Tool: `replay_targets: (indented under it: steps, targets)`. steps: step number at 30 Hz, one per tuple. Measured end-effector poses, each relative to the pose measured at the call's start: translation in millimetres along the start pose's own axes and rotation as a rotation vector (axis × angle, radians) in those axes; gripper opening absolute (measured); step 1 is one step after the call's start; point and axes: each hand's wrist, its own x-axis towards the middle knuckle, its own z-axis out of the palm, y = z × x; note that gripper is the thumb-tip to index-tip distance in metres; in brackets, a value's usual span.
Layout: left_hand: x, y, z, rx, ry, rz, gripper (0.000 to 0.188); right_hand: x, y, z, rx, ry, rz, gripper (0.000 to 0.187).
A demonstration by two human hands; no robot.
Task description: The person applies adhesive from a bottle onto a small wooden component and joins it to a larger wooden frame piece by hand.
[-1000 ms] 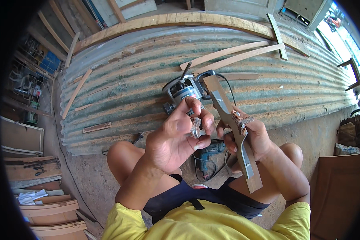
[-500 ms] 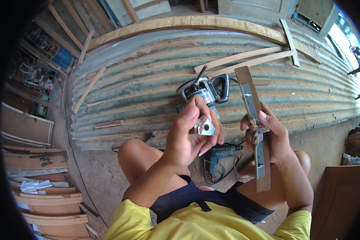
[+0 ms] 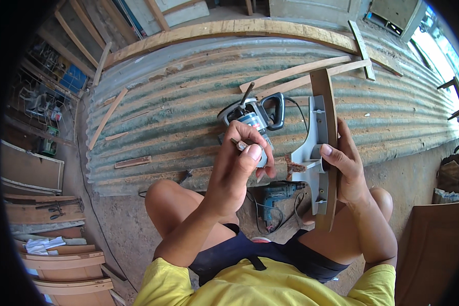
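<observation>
Between the thumb and fingers of my left hand is a small metal piece, mostly covered by the fingers. A brownish, rusty-looking end sticks out by the thumb. My right hand grips a long wooden strip held upright, thumb across its face. Along the strip lies a grey bracket with small fasteners and a wide flange facing left. A crusty brown stub shows at the flange's edge. The two hands are apart, with the bracket between them.
Beyond my left hand a grey power tool with a black handle rests on dusty corrugated sheeting. A blue-green drill with its cord lies between my legs. Wooden strips and a long beam lie farther off; curved wooden panels stand at left.
My right hand has turned the strip so the bracket's broad flange now shows. My left hand has rolled the small metal piece, hiding its holed face and showing its rusty end.
</observation>
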Motion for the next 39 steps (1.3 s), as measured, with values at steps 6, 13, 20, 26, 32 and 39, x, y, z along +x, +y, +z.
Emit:
replay_targets:
  steps: [6,13,20,26,32,39]
  targets:
    - [-4,-1,2,0.031,-0.091,0.051,0.018,-5,-6,2,-0.129,0.018,-0.092,0.080]
    - [-4,0,4,0.088,-0.089,0.009,0.032,-4,-7,-1,-0.136,0.052,-0.103,0.086]
    - [-3,0,4,-0.049,-0.077,-0.109,0.038,-5,-9,-2,-0.152,0.036,-0.091,0.086]
    - [-2,1,2,-0.266,-0.089,-0.138,0.035,-4,-7,-1,-0.154,0.038,-0.134,0.079]
    - [6,-8,-11,-0.415,-0.054,-0.146,0.021,8,-1,-12,-0.258,0.095,-0.138,0.072]
    - [21,-23,-29,-0.281,0.130,-0.073,0.011,84,73,-93,-0.505,0.326,0.131,0.053]
